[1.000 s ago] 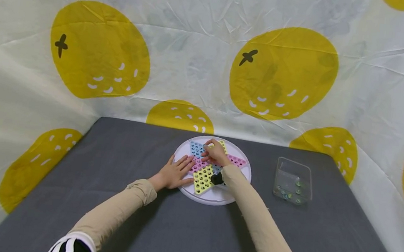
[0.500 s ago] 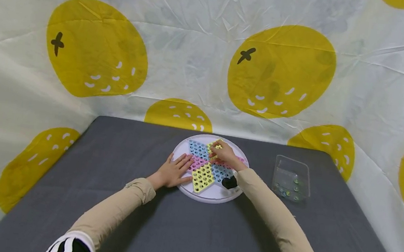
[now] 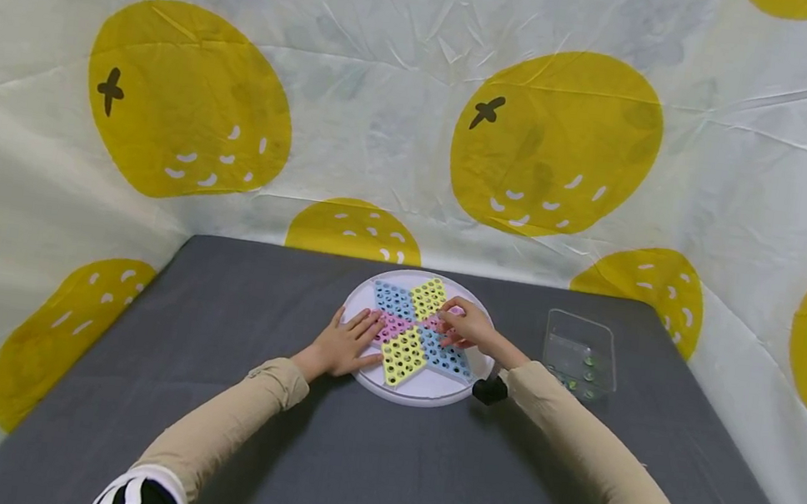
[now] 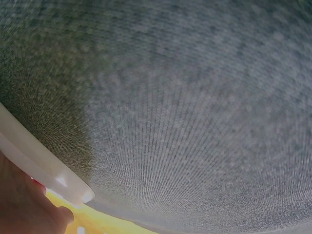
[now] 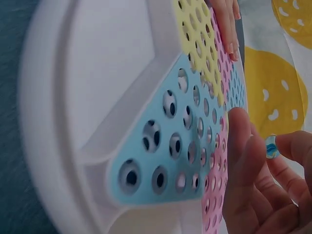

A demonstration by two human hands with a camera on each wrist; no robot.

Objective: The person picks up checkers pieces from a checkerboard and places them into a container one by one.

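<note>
A round white Chinese checkers board [image 3: 432, 388] with a blue, yellow and pink star full of holes lies on the table. My left hand [image 3: 340, 347] rests with fingers spread on the board's left rim and the pink section [image 3: 394, 328]. Over the right side of the star is my right hand [image 3: 471, 328], its fingers curled. In the right wrist view, that hand pinches a clear glass marble [image 5: 272, 147] with a blue swirl at its fingertips. The blue section [image 5: 161, 146] sits just below the wrist. Only part of the left hand shows in the left wrist view.
A clear plastic box [image 3: 582, 323] holding several marbles [image 3: 588, 376] stands to the right of the board. Dark grey cloth covers the table [image 3: 362, 465]. Behind it hangs a pale curtain [image 3: 380, 131] with yellow fruit prints.
My right hand has moved from the middle of the star to its right side, uncovering the far yellow section. The left hand stays in place.
</note>
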